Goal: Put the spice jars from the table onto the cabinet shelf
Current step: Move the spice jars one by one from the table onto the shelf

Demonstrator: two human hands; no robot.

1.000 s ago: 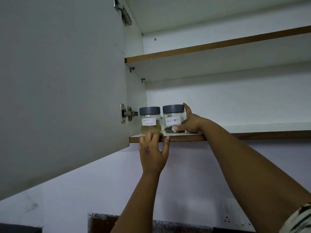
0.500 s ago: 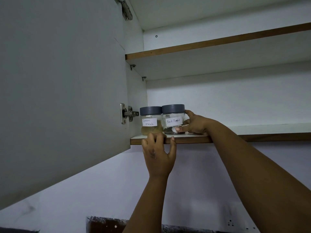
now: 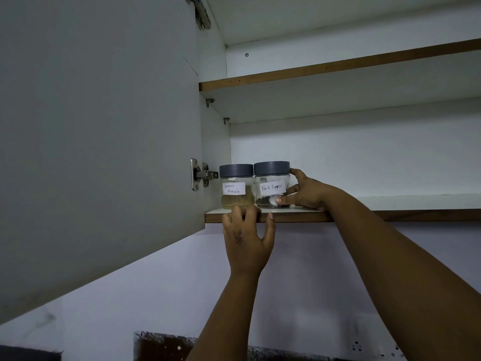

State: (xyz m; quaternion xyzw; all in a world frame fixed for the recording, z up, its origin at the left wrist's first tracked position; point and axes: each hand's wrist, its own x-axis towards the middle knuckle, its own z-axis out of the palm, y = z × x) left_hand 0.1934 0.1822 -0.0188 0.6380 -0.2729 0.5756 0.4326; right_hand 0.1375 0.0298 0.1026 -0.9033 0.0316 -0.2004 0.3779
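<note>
Two clear spice jars with grey lids stand side by side, touching, at the left end of the lower cabinet shelf [image 3: 390, 204]. The left jar [image 3: 235, 187] is labelled Garam Masala, the right jar [image 3: 272, 185] Black Pepper. My right hand [image 3: 303, 191] holds the Black Pepper jar from its right side, thumb at the base and fingers curled behind it. My left hand [image 3: 246, 238] rests on the shelf's brown front edge just below the Garam Masala jar, fingertips hooked over the edge, holding no jar.
The grey cabinet door [image 3: 99, 142] stands open at the left, on a metal hinge [image 3: 201, 175]. An upper shelf [image 3: 338, 66] runs above. Right of the jars the lower shelf is bare. A wall socket [image 3: 356, 345] sits low at the right.
My right hand slid the Black Pepper jar left until it touched the Garam Masala jar. My left hand shifted slightly right along the shelf edge.
</note>
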